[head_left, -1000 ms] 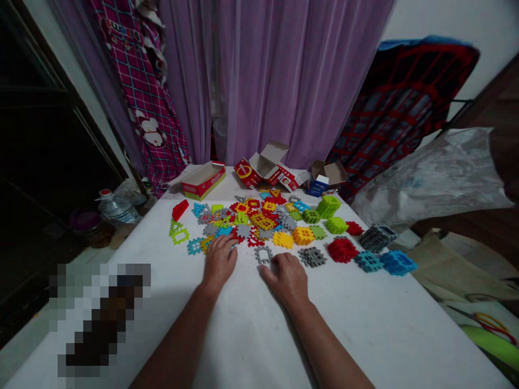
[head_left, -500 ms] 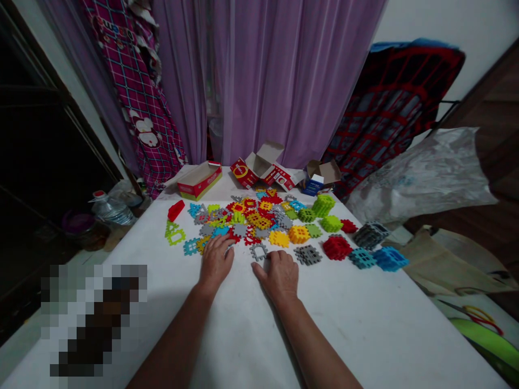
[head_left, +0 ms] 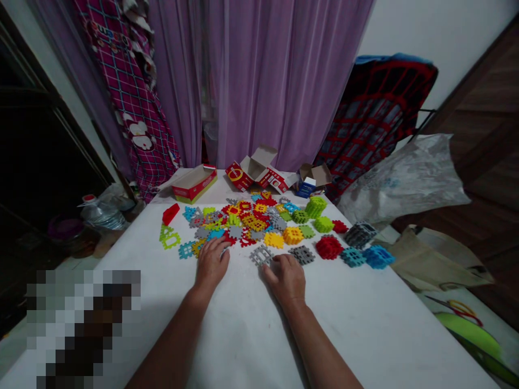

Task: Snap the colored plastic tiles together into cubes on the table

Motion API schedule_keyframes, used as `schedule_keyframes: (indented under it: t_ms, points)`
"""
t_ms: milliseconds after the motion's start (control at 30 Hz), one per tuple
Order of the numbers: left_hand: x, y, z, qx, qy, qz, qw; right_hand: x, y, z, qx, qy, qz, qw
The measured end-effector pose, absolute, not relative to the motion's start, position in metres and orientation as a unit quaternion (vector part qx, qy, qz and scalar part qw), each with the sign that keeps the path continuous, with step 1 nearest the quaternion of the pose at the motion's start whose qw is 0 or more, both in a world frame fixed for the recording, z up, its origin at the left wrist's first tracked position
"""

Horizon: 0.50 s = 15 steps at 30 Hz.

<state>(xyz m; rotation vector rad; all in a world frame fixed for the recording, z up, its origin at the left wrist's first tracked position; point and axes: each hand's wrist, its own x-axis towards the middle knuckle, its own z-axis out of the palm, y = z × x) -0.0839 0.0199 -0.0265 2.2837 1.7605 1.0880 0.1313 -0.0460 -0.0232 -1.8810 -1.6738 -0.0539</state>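
Note:
A heap of flat, notched plastic tiles in red, yellow, green, blue and grey is spread across the white table. My left hand lies palm down at the heap's near edge, fingers spread, its fingertips on a grey and a blue tile. My right hand rests palm down beside it, fingertips against a single grey tile lying flat. Neither hand lifts a piece. To the right stand assembled cubes: green, red, grey and blue.
Open cardboard boxes sit at the table's far edge before a purple curtain. A crumpled plastic bag lies off the right side, a water bottle off the left. A pixelated patch covers the lower left.
The view has drifted right and down a little. The grey tile by my right hand has turned and shifted slightly. Both hands stay in much the same place.

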Motion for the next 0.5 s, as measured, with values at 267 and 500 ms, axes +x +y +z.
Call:
schedule_keyframes:
  t_ms: [267,500]
  points:
    - [-0.089,0.025,-0.033,0.755,0.556,0.349,-0.012,0.212,-0.062,-0.004,-0.712,-0.575,-0.114,0.387]
    - [-0.092,0.03,-0.038,0.762,0.546,0.343,-0.057,0.348,-0.051,0.04,-0.844,-0.419,-0.145,0.303]
